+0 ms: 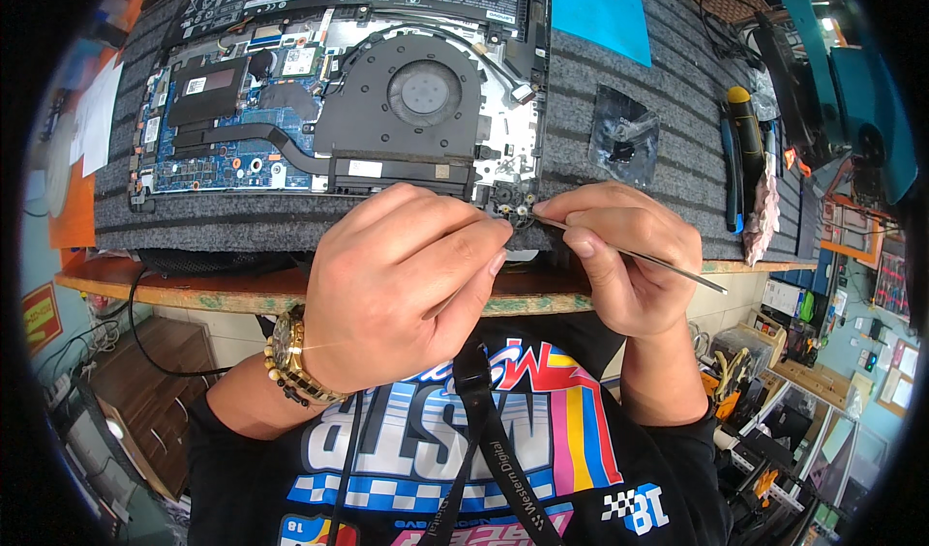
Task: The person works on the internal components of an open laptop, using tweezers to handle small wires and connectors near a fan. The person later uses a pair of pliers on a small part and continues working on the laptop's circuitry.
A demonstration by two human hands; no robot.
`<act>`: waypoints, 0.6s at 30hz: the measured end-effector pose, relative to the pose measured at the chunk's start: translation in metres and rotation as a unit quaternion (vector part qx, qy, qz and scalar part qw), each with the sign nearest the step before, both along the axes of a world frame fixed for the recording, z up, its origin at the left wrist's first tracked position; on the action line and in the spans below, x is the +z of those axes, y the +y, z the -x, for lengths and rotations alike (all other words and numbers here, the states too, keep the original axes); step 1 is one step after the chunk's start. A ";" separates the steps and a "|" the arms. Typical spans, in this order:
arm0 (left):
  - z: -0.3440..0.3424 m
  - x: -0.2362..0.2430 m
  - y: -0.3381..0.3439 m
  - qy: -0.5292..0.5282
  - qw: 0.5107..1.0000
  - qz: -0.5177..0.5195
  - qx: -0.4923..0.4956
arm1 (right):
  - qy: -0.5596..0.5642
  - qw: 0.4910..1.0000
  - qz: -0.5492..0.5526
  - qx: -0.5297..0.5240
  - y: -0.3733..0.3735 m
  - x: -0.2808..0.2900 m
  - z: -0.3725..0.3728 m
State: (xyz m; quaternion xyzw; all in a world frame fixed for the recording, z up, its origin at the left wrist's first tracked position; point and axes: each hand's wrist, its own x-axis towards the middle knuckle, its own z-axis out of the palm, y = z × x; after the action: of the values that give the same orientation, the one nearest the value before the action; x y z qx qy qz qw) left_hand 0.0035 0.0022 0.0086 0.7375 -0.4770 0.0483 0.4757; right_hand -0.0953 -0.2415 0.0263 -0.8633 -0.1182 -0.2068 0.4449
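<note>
Grey striped matting [682,72] covers the wooden bench [547,304], a soft bed that probably spares whatever lies on it from scratches. On it sits a laptop [329,111], its underside uncovered so the fan [421,91] and battery [387,0] show. It lies close to the bench's near edge, which seems to let the person work with bent elbows, right over the nearest right-hand corner. The right hand [629,246] pinches a thin metal tool [682,273] between thumb and fingers, slanted so its inner end points at that corner, the grip near the tip presumably for fine control. The left hand [406,265] comes in from the opposite side, fingertips drawn narrow beside the corner; I cannot tell what, if anything, they hold. Off to the right, a yellow-and-black screwdriver [741,111] and a small dark plastic bag [624,140] lie apart from the hands, perhaps to leave elbow room.
</note>
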 end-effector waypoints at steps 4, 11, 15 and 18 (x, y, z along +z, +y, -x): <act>0.000 0.000 0.000 -0.001 1.000 -0.002 0.002 | 0.002 1.000 0.007 0.000 0.000 0.001 0.000; 0.000 0.000 0.000 -0.001 1.000 -0.001 0.004 | -0.006 1.000 0.015 0.003 0.001 0.002 -0.002; 0.000 -0.001 -0.001 -0.002 1.000 0.000 0.003 | 0.003 0.999 0.039 0.018 0.000 0.005 -0.001; 0.000 0.000 0.000 -0.004 1.000 0.004 0.005 | -0.004 1.000 0.013 0.000 0.001 0.001 -0.001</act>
State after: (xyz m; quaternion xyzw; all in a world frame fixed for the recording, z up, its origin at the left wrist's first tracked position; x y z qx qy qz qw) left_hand 0.0031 0.0019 0.0083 0.7377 -0.4749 0.0554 0.4767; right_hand -0.0945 -0.2407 0.0276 -0.8683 -0.1230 -0.2087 0.4328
